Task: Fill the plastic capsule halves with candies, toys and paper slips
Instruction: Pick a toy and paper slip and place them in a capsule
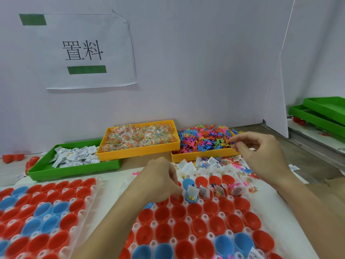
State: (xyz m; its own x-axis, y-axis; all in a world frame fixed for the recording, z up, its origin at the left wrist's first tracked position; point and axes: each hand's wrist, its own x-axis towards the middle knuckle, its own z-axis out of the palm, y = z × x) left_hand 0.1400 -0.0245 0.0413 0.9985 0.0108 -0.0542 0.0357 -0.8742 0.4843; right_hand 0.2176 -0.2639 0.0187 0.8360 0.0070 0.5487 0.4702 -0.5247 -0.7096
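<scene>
Capsules (pixel 194 212) sat racked below the left hand (pixel 160 180), its fingers curled over one, contents unseen, while the right hand (pixel 261 156) pinched toys (pixel 203 141) at the tray's (pixel 186 158) near edge.

Table (pixel 317 165) with trays (pixel 74 171), capsule racks (pixel 89 208)

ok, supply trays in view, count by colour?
Green trays: 3, paper-slip tray, plus two stacked far right
Yellow trays: 2, candy packets, toy figures
Total: 5
</scene>
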